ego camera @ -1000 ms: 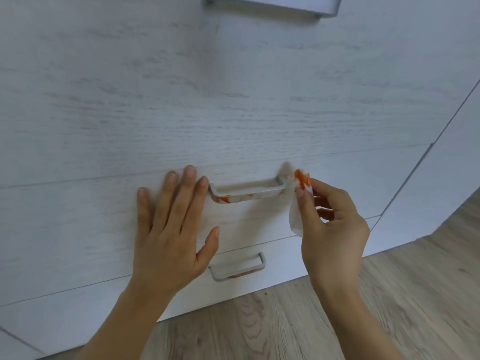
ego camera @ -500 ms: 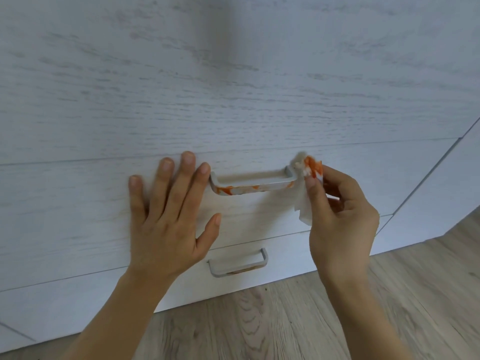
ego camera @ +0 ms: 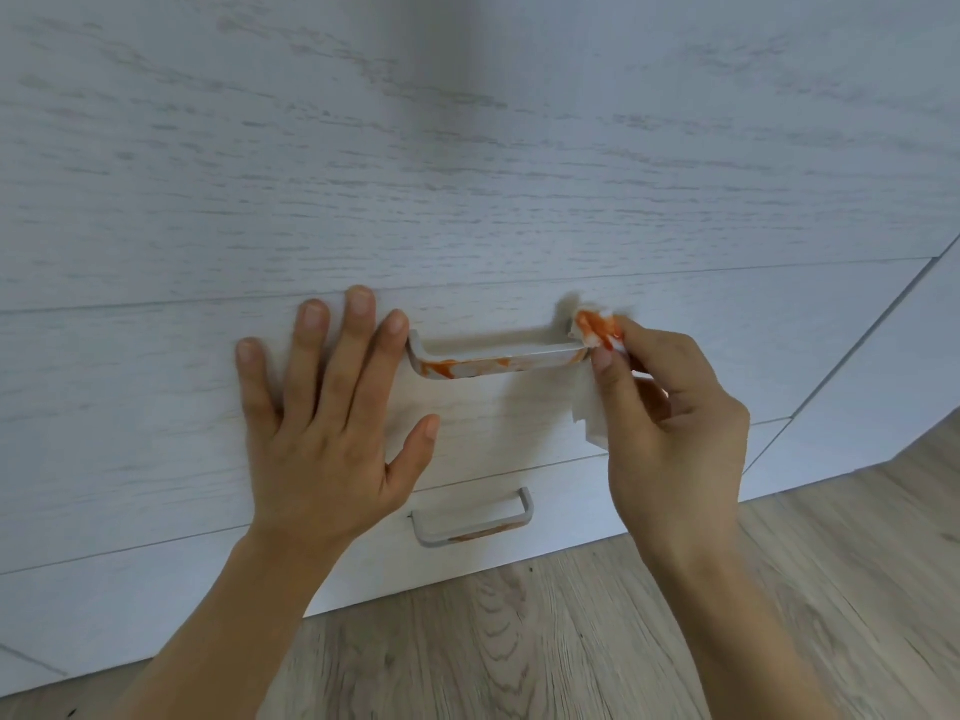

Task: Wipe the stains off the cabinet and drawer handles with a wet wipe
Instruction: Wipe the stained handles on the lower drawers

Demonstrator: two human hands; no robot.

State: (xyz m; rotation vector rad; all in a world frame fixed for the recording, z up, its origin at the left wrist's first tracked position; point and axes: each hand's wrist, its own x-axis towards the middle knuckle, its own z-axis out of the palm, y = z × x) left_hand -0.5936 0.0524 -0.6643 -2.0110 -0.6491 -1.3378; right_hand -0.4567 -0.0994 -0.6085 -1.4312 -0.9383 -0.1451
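Left hand (ego camera: 322, 433) flat on the drawer front (ego camera: 156, 407), fingers straight and spread, bracing just left of the stained handle (ego camera: 493, 361). Orange smears along the bar, heaviest at the left bend. Right hand (ego camera: 670, 433) pinching the wet wipe (ego camera: 595, 330) against the right end. Probably best to fold to a clean patch, then drag leftward with firm pressure. Lower handle (ego camera: 470, 522) also stained.

The right hand (ego camera: 670, 423) hid most of the wipe (ego camera: 592, 330) it pinched; that wipe covered the handle's (ego camera: 493, 361) right end.
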